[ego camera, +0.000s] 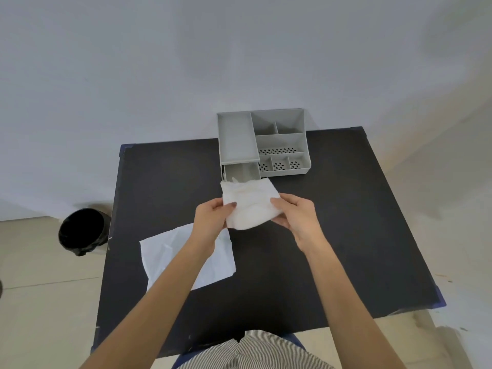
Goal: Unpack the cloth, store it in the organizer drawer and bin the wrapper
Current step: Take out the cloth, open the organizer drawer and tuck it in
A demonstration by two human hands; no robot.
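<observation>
A folded white cloth is held above the black table, just in front of the grey organizer. My left hand grips its left edge and my right hand grips its right edge. The organizer's drawer is pulled open at the lower left, and the cloth's far edge hangs over its front. The flat white wrapper lies on the table beneath my left forearm. A black-lined bin stands on the floor left of the table.
The black table stands against a pale wall, with the organizer at its back edge. Beige floor surrounds it. My striped lap shows at the bottom edge.
</observation>
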